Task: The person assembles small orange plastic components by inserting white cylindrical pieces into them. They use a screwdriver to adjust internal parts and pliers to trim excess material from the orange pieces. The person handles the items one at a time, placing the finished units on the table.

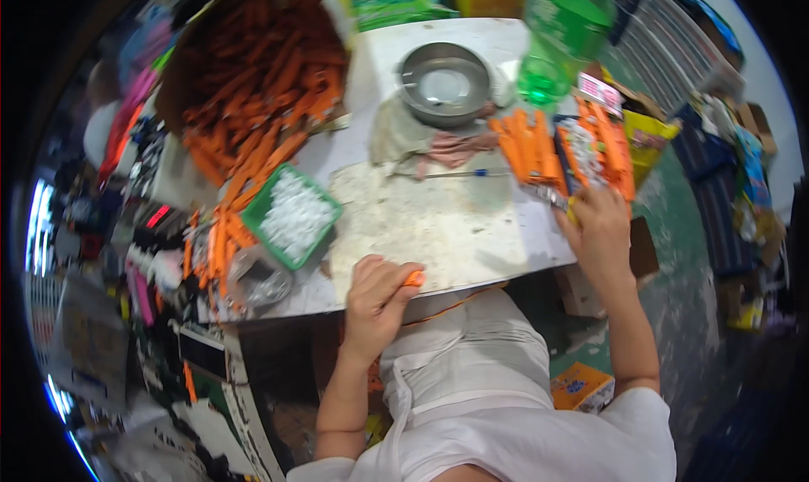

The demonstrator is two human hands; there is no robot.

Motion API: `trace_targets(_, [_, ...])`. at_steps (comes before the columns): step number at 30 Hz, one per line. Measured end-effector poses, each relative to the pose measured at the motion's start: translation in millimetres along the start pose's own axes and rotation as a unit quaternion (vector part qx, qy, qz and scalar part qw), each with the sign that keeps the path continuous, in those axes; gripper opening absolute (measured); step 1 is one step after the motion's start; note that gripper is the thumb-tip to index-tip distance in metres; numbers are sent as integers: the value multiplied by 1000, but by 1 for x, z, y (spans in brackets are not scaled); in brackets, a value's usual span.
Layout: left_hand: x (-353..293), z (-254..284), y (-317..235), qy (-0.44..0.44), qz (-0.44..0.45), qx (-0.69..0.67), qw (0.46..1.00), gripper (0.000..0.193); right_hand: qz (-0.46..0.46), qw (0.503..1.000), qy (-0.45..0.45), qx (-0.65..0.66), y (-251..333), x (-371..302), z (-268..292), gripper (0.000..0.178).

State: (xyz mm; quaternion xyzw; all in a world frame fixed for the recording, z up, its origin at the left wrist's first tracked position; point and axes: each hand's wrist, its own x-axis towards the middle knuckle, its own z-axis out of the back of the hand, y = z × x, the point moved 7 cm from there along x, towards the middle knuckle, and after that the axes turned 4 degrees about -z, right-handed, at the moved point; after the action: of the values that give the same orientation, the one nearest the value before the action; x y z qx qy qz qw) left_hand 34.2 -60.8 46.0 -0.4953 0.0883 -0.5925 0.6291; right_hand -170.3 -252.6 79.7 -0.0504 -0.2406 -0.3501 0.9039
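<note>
Near the table's front edge, my left hand is closed round a small orange plastic piece, whose end shows past the thumb. My right hand is at the table's right edge, its fingers closed on a yellow-handled metal tool; blur hides what kind it is. Just beyond that hand lie orange plastic pieces in a row, with more beside them among small whitish bits. To the left of the worn work board stands a green basket of small white parts.
A large open sack spills orange pieces across the table's left side. A metal bowl stands at the back beside cloths and a thin rod. A green bottle stands back right. A clear plastic bag lies front left.
</note>
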Motion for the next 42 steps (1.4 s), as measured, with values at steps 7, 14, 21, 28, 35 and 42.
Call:
trace_targets(7, [-11, 19, -2, -54, -29, -10, 998, 23, 40, 997, -66, 20, 62, 10, -40, 18])
trace_targets(14, [-36, 38, -7, -187, -54, -66, 979, 27, 262, 895, 6, 360, 222, 61, -16, 20])
trace_targets(21, [-87, 66, 9, -367, 40, -140, 919, 35, 466, 861, 10, 205, 370, 66, -79, 12])
trace_targets(28, [-124, 98, 31, -450, 100, -182, 868, 37, 442, 877, -13, 188, 405, 56, -101, 14])
trace_targets(35, [-105, 86, 32, -423, 114, -228, 869, 39, 363, 868, 9, 338, 372, 69, -80, 10])
trace_targets(42, [-84, 59, 25, -291, 173, -203, 919, 33, 55, 672, 270, 687, 252, 53, -32, 11])
